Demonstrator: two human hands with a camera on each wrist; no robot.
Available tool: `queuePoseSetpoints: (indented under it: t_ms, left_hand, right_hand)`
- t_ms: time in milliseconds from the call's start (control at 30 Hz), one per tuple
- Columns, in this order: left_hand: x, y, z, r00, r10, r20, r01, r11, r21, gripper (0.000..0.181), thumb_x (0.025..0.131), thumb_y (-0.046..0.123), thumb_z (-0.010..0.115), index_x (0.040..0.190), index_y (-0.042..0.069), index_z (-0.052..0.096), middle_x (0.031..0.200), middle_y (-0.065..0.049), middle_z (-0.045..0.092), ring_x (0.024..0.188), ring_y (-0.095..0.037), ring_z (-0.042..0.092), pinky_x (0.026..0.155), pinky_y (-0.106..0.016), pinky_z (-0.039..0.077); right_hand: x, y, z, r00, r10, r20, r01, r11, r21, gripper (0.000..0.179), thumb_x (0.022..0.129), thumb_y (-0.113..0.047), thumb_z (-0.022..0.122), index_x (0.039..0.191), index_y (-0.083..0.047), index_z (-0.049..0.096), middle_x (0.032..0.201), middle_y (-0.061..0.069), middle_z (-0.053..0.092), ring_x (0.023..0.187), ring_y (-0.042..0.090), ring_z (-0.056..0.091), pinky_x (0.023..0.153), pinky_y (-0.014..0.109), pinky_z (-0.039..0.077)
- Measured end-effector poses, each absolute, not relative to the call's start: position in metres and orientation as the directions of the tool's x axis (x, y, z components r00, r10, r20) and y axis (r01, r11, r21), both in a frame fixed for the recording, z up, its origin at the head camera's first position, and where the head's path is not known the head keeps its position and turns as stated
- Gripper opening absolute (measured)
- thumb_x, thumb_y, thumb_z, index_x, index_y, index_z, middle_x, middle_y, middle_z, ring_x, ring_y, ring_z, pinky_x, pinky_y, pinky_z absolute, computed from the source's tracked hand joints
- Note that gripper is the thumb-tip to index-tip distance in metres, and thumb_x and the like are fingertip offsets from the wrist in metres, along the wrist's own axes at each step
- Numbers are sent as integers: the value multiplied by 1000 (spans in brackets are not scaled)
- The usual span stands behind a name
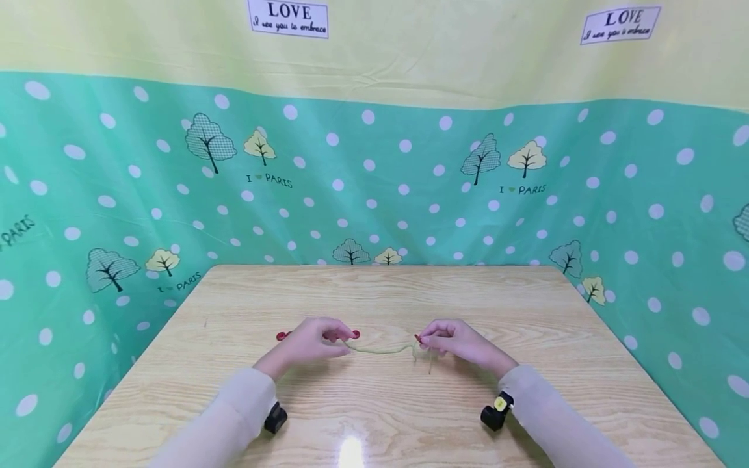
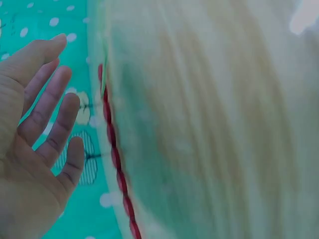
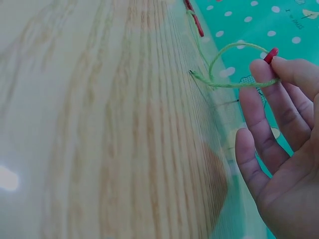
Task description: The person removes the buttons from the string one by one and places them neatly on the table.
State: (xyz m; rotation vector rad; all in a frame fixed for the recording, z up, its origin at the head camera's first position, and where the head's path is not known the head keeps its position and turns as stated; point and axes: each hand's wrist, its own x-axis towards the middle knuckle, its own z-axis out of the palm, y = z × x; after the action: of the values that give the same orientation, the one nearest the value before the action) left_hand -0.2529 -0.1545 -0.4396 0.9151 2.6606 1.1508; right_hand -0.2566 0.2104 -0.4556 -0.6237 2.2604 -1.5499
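In the head view my left hand [image 1: 310, 338] hovers over a row of small red buttons, with a button [image 1: 356, 334] showing past its fingertips and another button [image 1: 281, 336] behind it. The left wrist view shows this row [image 2: 111, 134] nearly edge-on, beside relaxed fingers that hold nothing visible. A thin green string [image 1: 380, 352] runs from the row to my right hand [image 1: 459, 339]. Thumb and index finger there pinch one red button [image 3: 270, 56]. The green string [image 3: 224, 84] loops from this button, its short end hanging free.
A light wood-grain table [image 1: 374, 416] lies under both hands. Behind it and at its sides hangs a green cloth [image 1: 374, 214] with white dots and printed trees. Each wrist wears a small black camera, such as the right one [image 1: 493, 417].
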Motion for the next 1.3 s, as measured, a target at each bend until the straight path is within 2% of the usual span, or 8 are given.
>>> queuePoseSetpoints:
  t_ms: [200, 300, 667, 833, 1033, 1300]
  left_hand:
    - [-249, -134, -445, -786, 603, 133, 518, 526, 674, 28, 90, 26, 78, 114, 13, 73, 109, 3, 72, 96, -17, 64, 84, -36, 54]
    - [-247, -122, -445, -776, 615, 138, 526, 510, 681, 28, 90, 25, 77, 114, 11, 73, 107, 1, 72, 95, -17, 65, 84, -36, 53]
    - [-244, -91, -441, -765, 633, 121, 528, 508, 680, 32, 91, 25, 77, 119, 10, 71, 110, -2, 71, 95, -20, 65, 82, -33, 53]
    - [-248, -78, -443, -771, 622, 136, 518, 490, 701, 36, 92, 29, 76, 123, 12, 69, 108, 1, 71, 93, -14, 63, 79, -29, 53]
    - [-254, -63, -449, -796, 588, 144, 482, 471, 739, 46, 91, 41, 74, 128, 15, 67, 110, 9, 70, 94, -9, 62, 79, -28, 51]
    - [-256, -51, -448, -806, 574, 142, 445, 431, 785, 41, 90, 40, 76, 124, 17, 69, 100, 13, 73, 91, -7, 64, 79, -29, 52]
  right_hand:
    - [-258, 210, -457, -850, -527, -21, -170, 312, -935, 24, 99, -23, 65, 113, -3, 69, 103, 10, 73, 88, 24, 63, 72, 32, 52]
    - [-258, 210, -457, -854, -520, -20, -175, 323, -930, 24, 99, -24, 66, 112, -5, 70, 102, 8, 73, 85, 23, 62, 71, 32, 52]
    - [-260, 206, -457, -862, -507, -32, -169, 347, -923, 23, 97, -28, 69, 109, -9, 70, 101, 10, 72, 85, 25, 61, 73, 35, 52]
    - [-258, 204, -456, -854, -520, -12, -190, 334, -923, 22, 97, -25, 68, 109, -6, 70, 100, 12, 72, 84, 24, 62, 74, 35, 52]
    - [-259, 199, -458, -846, -532, -35, -178, 344, -922, 22, 97, -28, 68, 110, -10, 71, 103, 8, 72, 92, 23, 63, 79, 38, 51]
    - [-261, 198, -459, -838, -545, -23, -181, 318, -931, 21, 98, -26, 67, 112, -10, 70, 103, 7, 71, 89, 23, 61, 76, 36, 50]
